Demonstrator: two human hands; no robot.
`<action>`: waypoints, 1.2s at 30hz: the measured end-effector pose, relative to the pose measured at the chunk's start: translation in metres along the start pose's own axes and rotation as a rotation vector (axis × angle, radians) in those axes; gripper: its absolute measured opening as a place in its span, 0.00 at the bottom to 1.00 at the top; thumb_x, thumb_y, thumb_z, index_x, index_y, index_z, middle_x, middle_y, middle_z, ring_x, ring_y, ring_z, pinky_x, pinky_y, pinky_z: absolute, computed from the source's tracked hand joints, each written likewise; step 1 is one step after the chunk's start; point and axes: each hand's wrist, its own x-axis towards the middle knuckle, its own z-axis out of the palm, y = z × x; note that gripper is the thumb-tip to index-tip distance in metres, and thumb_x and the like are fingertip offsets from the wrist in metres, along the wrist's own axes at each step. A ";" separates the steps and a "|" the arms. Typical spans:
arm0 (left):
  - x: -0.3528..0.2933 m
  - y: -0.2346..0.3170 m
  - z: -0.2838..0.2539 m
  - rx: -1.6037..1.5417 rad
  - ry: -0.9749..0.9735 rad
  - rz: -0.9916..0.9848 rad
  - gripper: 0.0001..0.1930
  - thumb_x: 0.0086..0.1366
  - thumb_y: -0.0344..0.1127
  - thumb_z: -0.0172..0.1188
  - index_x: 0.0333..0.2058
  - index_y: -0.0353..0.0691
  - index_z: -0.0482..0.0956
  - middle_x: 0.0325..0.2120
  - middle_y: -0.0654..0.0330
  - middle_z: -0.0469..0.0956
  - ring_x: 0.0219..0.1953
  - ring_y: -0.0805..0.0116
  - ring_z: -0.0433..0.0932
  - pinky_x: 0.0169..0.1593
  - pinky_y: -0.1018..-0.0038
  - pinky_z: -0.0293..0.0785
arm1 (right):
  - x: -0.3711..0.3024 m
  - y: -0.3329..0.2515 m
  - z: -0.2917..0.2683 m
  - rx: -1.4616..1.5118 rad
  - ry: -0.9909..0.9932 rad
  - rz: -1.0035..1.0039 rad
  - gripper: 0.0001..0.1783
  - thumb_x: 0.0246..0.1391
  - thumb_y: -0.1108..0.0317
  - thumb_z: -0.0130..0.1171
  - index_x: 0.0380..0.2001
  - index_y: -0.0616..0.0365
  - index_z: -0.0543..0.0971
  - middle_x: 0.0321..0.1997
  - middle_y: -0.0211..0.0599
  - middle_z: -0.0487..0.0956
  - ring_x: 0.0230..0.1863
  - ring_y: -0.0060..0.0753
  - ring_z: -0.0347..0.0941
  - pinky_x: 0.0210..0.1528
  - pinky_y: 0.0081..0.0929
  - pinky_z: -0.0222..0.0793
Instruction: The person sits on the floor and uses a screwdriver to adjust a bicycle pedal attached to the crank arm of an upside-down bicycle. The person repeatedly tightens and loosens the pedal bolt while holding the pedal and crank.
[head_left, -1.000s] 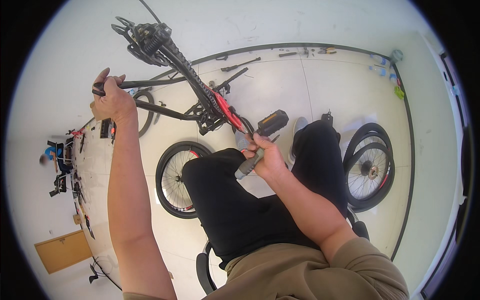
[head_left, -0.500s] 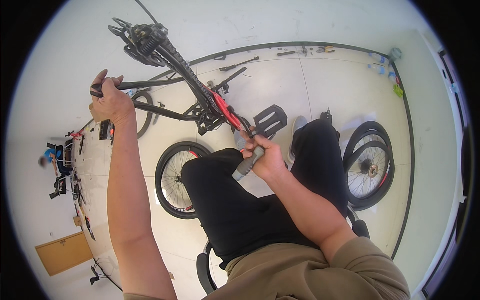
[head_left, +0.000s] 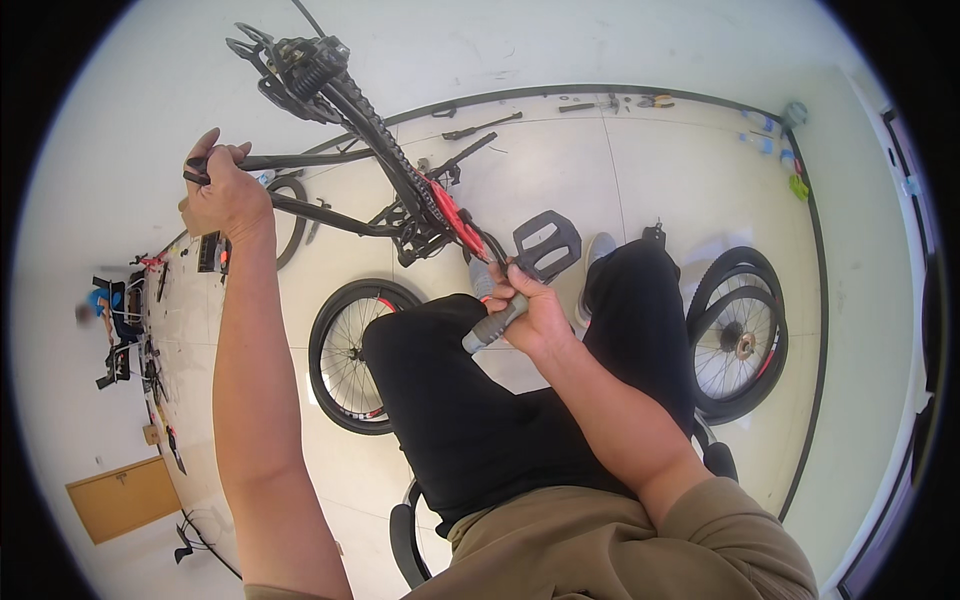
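Note:
A black bicycle frame point(head_left: 335, 217) with a red section hangs raised in front of me, tilted. Its rear derailleur point(head_left: 308, 65) is at the upper left, and a chain point(head_left: 385, 135) runs down from there toward the crank. My left hand point(head_left: 228, 190) is closed around the end of a black frame tube. Close to the black pedal point(head_left: 547, 246), my right hand point(head_left: 535, 315) grips a grey-handled tool point(head_left: 497, 325), its handle pointing down and left. The tool's working end is hidden by my fingers and the crank.
A wheel point(head_left: 360, 355) lies by my left knee. Two more wheels point(head_left: 738, 335) overlap on the floor at right. Along the far wall are a hammer point(head_left: 592, 105), pliers point(head_left: 656, 101) and plastic bottles point(head_left: 760, 140). Another person point(head_left: 100, 303) is at the far left.
The derailleur end of the frame has swung slightly to the right. The pedal has shifted a little to the right, and both hands keep their grips.

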 end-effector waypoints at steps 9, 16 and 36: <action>0.001 -0.005 -0.002 -0.027 -0.002 -0.020 0.18 0.56 0.29 0.51 0.44 0.24 0.75 0.31 0.53 0.78 0.32 0.60 0.81 0.47 0.69 0.74 | 0.004 0.001 -0.001 -0.032 0.006 -0.037 0.09 0.61 0.69 0.60 0.44 0.54 0.76 0.42 0.34 0.79 0.29 0.21 0.66 0.34 0.22 0.64; 0.001 -0.004 -0.001 -0.035 0.012 -0.022 0.18 0.55 0.29 0.51 0.44 0.24 0.75 0.33 0.52 0.78 0.33 0.60 0.81 0.47 0.69 0.74 | -0.004 -0.003 0.003 -0.099 -0.097 -0.022 0.11 0.66 0.68 0.51 0.50 0.52 0.75 0.49 0.38 0.80 0.32 0.23 0.65 0.37 0.24 0.64; 0.001 -0.001 0.002 -0.049 0.026 -0.019 0.19 0.53 0.28 0.51 0.43 0.24 0.75 0.28 0.54 0.77 0.32 0.60 0.81 0.47 0.69 0.75 | 0.001 0.003 -0.001 -0.024 0.030 -0.052 0.09 0.65 0.67 0.55 0.47 0.52 0.74 0.48 0.38 0.80 0.31 0.24 0.65 0.37 0.26 0.64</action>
